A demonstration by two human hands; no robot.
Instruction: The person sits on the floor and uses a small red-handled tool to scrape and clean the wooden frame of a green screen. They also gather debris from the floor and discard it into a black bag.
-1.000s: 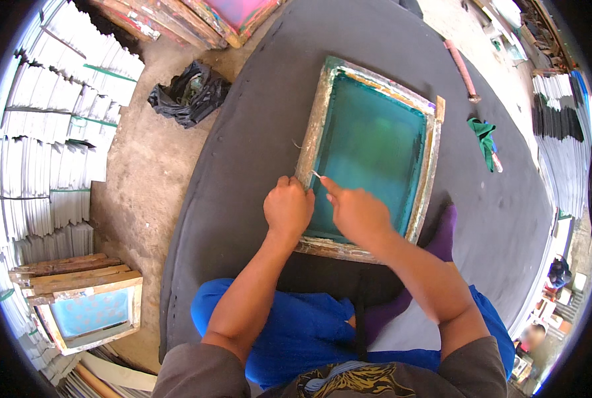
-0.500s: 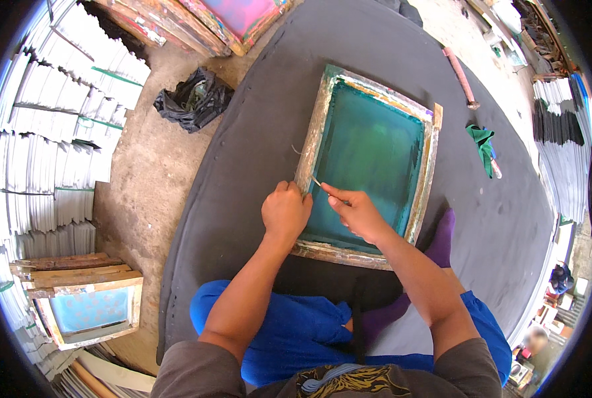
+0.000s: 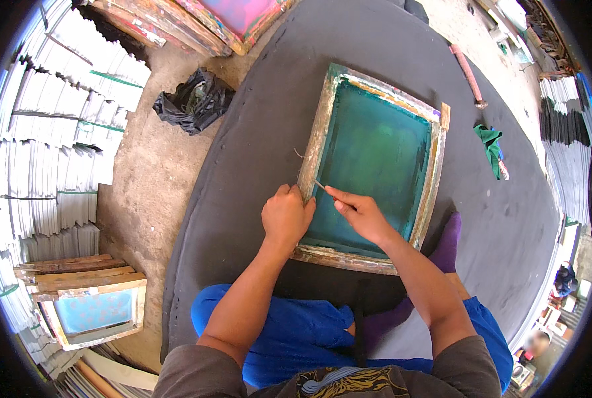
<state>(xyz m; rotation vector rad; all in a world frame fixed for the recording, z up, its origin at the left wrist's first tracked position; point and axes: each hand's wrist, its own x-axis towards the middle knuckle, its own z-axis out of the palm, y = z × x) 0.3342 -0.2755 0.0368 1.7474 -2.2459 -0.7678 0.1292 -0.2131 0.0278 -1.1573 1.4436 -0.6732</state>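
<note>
The left hand (image 3: 287, 215) grips the screen frame (image 3: 319, 142); right hand (image 3: 361, 213) fingers pinch a thin tool (image 3: 320, 185).

A wooden-framed printing screen (image 3: 373, 166) lies on a round mat (image 3: 256, 152), a bag (image 3: 193, 101) to its left, a cloth (image 3: 490, 144) to its right, stacked sheets (image 3: 57, 146) far left

left hand (image 3: 287, 215): curled, palm down | right hand (image 3: 362, 213): fingertips pinched, grip closed | forearms: extended forward
</note>
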